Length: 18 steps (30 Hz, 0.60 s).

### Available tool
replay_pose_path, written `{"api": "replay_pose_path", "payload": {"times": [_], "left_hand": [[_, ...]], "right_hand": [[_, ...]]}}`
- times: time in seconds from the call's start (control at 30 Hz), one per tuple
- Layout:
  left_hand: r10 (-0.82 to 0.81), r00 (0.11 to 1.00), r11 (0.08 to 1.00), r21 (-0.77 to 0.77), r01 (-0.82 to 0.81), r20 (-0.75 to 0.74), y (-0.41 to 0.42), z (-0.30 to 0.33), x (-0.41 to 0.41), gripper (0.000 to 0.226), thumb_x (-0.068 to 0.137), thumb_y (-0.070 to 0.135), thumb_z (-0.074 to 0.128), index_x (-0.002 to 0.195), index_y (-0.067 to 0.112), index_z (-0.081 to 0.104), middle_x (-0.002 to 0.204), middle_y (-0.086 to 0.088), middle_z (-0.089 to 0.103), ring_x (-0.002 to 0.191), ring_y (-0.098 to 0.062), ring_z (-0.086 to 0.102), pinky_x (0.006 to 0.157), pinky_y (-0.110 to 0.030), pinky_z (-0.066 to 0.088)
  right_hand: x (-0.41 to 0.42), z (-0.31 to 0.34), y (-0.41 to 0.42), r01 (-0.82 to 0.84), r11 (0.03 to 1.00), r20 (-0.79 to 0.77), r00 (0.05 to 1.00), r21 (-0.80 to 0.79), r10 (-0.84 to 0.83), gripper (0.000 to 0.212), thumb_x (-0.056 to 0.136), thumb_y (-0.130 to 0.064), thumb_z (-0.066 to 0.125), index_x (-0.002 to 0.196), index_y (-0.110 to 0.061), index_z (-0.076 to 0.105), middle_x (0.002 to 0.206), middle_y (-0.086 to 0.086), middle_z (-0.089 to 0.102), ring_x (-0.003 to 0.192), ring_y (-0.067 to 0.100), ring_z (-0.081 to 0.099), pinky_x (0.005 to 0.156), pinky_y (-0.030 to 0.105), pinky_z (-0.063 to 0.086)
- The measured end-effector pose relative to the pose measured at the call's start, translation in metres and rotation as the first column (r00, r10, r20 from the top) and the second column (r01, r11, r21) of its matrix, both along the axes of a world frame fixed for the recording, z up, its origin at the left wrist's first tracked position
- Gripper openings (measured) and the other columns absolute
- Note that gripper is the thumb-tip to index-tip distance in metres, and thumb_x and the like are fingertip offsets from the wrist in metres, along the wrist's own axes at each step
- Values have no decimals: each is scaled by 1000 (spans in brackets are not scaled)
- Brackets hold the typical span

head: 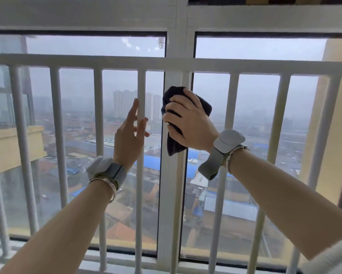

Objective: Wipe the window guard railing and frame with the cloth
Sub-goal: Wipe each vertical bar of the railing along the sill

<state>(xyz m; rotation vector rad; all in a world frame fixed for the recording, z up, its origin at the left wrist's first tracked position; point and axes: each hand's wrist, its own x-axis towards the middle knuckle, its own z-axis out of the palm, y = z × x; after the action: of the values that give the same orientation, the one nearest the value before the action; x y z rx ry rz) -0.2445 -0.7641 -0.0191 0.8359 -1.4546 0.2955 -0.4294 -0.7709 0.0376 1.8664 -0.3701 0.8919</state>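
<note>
— Nearest the camera, what do you see?
— Two bare forearms, each wrist with a grey strap and a thin metal bangle.
— And the hands?
— The left hand, at nine o'clock from the right, lies with straight fingers along one round white bar. The right hand grips a dark, soft cloth, pressed on the flat white frame post at centre.
— The railing?
— Painted white; about nine upright bars under one flat top rail.
— Any writing?
— A small mark on the glass at twelve o'clock, too small to read.
</note>
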Motion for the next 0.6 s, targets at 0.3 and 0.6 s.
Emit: {"api": "replay_pose_path", "payload": {"times": [0.3, 0.6], "left_hand": [[-107, 988, 987, 111, 120, -114, 6, -60, -7, 54, 94, 45, 38, 144, 36, 21, 115, 25, 55, 90, -11, 66, 76, -37, 54], [-163, 978, 863, 462, 205, -129, 19, -146, -3, 40, 98, 40, 27, 134, 24, 33, 113, 17, 58, 90, -4, 65, 66, -29, 46]], "right_hand": [[-4, -106, 1, 42, 980, -48, 998, 197, -33, 16, 84, -19, 52, 91, -15, 66, 107, 2, 63, 121, 25, 44, 116, 48, 10], [-7, -214, 17, 312, 926, -253, 933, 213, -256, 17, 84, -16, 56, 99, -24, 60, 117, -2, 58, 127, 22, 37, 117, 43, 6]]}}
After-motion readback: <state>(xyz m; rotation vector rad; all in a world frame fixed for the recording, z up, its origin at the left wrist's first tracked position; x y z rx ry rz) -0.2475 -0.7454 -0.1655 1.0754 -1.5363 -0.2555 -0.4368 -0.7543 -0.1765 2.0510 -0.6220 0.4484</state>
